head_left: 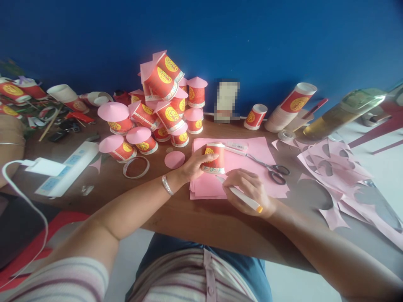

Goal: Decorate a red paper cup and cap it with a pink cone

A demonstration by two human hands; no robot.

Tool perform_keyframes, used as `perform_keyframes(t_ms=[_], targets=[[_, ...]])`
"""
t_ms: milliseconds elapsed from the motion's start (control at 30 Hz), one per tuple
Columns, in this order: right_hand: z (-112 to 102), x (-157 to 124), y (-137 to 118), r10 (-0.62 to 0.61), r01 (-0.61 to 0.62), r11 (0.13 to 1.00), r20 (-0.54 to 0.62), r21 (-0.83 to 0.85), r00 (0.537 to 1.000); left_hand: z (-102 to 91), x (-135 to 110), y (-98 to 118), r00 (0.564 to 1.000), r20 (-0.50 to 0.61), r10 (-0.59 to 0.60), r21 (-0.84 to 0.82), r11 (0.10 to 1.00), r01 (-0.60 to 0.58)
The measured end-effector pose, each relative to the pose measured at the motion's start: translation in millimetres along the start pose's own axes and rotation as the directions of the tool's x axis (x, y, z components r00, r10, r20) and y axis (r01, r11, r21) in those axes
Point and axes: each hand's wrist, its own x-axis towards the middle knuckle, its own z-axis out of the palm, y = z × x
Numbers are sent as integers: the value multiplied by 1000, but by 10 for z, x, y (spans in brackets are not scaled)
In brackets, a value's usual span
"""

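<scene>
My left hand is wrapped round a red paper cup with a yellow emblem, its patterned rim down on a stack of pink paper. In my right hand is a white marker with an orange end, its tip pointing toward the base of the cup. Scissors with dark handles lie on the stack behind my right hand, beside a white utility knife. A pink paper circle rests left of the stack, near my left wrist.
Several red cups with pink cone tops are piled at the back left. A tape roll and a power strip lie left. Stacked cups, a bottle and cut pink scraps occupy the right.
</scene>
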Motion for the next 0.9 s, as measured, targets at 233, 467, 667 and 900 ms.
perform_keyframes(t_ms=[233,467,667,900], targets=[[12,-18,0,-28,28,999,14,37,1000,-26,30,-20,1000,24,15,-31,999,-15],[23,-17,-17,-10,6,997,48,79,999,-25,27,-21,999,39,-1,-34,999,2],[37,-29,-16,-18,14,997,52,82,999,-18,12,-29,999,54,-3,1,1000,3],[27,-11,-4,-57,57,998,-12,-13,998,2,12,2,999,37,0,3,1000,0]])
